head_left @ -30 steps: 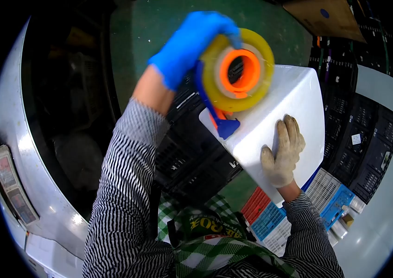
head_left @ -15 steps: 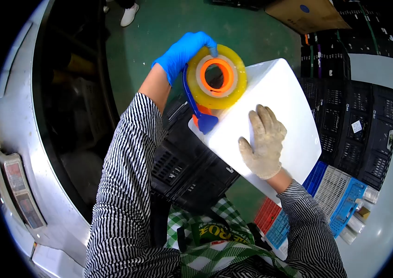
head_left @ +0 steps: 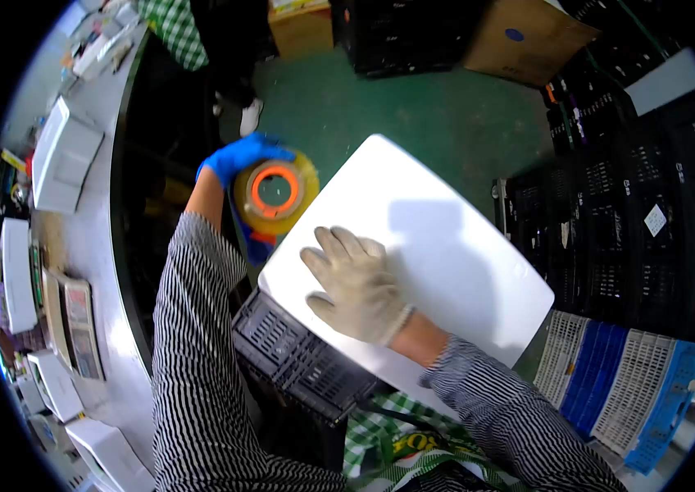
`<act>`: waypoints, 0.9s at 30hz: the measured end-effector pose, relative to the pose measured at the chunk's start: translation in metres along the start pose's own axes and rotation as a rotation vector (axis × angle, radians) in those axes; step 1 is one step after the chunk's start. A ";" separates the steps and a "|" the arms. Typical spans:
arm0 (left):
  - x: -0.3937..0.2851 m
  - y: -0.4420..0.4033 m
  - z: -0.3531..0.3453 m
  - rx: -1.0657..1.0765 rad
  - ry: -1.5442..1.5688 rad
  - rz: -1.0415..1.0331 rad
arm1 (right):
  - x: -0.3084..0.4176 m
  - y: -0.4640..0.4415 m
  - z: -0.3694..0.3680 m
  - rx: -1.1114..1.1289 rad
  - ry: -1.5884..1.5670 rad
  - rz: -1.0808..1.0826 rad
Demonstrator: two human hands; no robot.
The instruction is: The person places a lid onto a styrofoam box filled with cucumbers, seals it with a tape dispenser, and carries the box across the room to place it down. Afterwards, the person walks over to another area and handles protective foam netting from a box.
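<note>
My left hand (head_left: 241, 157), in a blue glove, grips a tape dispenser loaded with a wide roll of yellowish clear tape (head_left: 308, 182) around an orange hub. It holds the dispenser just past the left edge of a large white box (head_left: 438, 184) with a smooth top. My right hand (head_left: 357, 287), in a dirty pale glove, lies on that top with its fingers spread. Beneath the box's near left edge shows a black plastic crate (head_left: 282, 336). The lower part of the dispenser is blurred.
A metal counter (head_left: 97, 254) runs along the left, with several white containers (head_left: 69, 156) on it. Black crates (head_left: 651, 213) are stacked at right, above white and blue crates (head_left: 610, 377). A cardboard box (head_left: 520, 41) stands at the back. A person's white shoe (head_left: 251, 117) shows on the floor.
My left hand and the tape dispenser have moved left, off the box top. My right hand sits farther left on the top. The view has shifted, showing more of the counter.
</note>
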State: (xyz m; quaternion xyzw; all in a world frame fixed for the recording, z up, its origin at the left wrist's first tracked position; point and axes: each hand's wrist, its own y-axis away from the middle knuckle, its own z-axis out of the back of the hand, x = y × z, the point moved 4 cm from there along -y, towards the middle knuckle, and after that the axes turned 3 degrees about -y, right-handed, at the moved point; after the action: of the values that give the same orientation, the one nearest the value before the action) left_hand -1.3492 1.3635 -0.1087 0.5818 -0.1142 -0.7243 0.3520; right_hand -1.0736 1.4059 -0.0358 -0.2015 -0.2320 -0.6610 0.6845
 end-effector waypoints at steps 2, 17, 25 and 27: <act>-0.014 0.009 -0.002 -0.031 -0.039 0.034 | -0.046 0.033 0.032 -0.258 0.229 -0.042; -0.037 0.027 -0.014 -0.272 -0.041 0.179 | -0.141 0.058 0.073 -0.063 0.410 -0.392; -0.044 0.014 -0.013 -0.273 -0.221 0.324 | -0.161 0.062 0.087 0.106 0.089 -0.162; -0.047 0.019 -0.015 -0.366 -0.132 0.409 | -0.164 0.063 0.091 0.192 0.063 -0.133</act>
State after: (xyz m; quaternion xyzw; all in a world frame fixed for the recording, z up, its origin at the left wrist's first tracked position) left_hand -1.3242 1.3830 -0.0666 0.4250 -0.1194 -0.6832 0.5818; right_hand -1.0186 1.5942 -0.0560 -0.0982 -0.2853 -0.6856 0.6624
